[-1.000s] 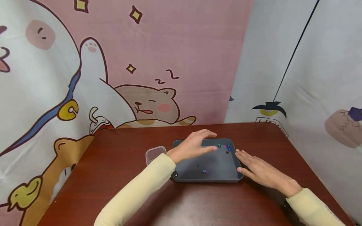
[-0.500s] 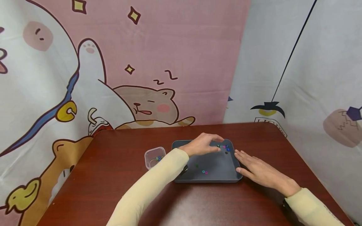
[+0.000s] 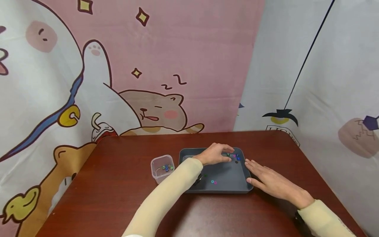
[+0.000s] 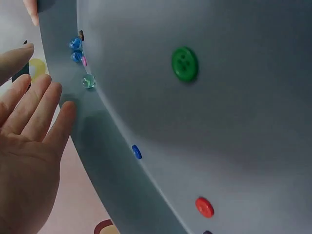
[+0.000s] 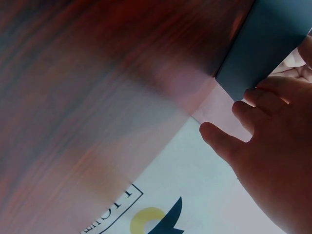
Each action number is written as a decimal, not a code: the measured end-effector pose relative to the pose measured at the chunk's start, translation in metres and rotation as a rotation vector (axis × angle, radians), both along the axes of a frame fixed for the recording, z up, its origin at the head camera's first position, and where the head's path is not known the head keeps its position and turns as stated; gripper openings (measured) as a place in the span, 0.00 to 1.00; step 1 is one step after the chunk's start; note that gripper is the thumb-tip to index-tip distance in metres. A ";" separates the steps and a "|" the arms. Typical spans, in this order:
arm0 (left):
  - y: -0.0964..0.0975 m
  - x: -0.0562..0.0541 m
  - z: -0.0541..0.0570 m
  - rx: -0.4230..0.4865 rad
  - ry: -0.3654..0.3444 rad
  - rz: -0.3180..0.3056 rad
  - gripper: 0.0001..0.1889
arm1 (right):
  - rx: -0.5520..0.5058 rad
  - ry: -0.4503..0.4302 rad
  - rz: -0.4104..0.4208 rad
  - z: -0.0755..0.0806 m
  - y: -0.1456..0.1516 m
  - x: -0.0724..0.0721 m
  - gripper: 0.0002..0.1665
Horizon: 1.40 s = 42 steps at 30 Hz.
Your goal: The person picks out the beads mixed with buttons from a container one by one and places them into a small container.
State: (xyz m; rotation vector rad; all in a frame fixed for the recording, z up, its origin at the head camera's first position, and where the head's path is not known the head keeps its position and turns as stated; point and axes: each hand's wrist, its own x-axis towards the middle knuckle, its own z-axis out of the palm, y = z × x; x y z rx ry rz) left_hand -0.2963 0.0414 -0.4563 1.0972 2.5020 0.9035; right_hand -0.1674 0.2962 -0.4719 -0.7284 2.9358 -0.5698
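My left hand (image 3: 214, 154) reaches over the far side of a grey-blue tray (image 3: 228, 176), thumb and fingers apart with nothing between them. Just beyond its fingertips, along the tray's far edge, lie a clear greenish marble (image 4: 87, 81), two blue marbles (image 4: 75, 44), a pink button (image 4: 84, 61) and a small brown button (image 4: 81, 35). The left wrist view also shows a green button (image 4: 185, 64), a blue button (image 4: 137, 151) and a red button (image 4: 204, 207) on the tray floor. My right hand (image 3: 272, 179), fingers straight, is at the tray's right rim.
A clear plastic box (image 3: 157, 163) with several marbles (image 3: 166, 168) stands left of the tray. Cyan and pink rings (image 3: 212, 181) lie near the tray's front. The brown table (image 3: 124, 171) backs onto a cartoon-printed cloth (image 3: 219, 65).
My left hand has moved right over the tray, up to the marbles in the far right corner. More of the plastic box and its marbles shows. My right hand has stayed at the rim.
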 end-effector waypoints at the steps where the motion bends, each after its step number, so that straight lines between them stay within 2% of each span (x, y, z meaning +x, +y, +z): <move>1: 0.001 -0.001 -0.001 -0.001 0.000 0.002 0.24 | 0.000 0.000 -0.001 0.000 0.000 0.000 0.44; 9: 0.005 -0.004 -0.008 -0.023 -0.007 0.011 0.25 | 0.003 -0.006 -0.010 0.000 -0.001 0.000 0.44; 18: 0.004 -0.008 -0.012 -0.071 0.019 0.019 0.25 | -0.005 -0.015 -0.003 -0.001 -0.001 0.000 0.44; 31: 0.008 -0.009 -0.018 -0.149 0.079 -0.039 0.24 | -0.028 -0.036 -0.001 0.003 0.001 0.001 0.44; 42: 0.004 -0.011 -0.024 -0.149 0.176 -0.091 0.20 | -0.029 -0.031 0.007 0.001 0.002 -0.001 0.44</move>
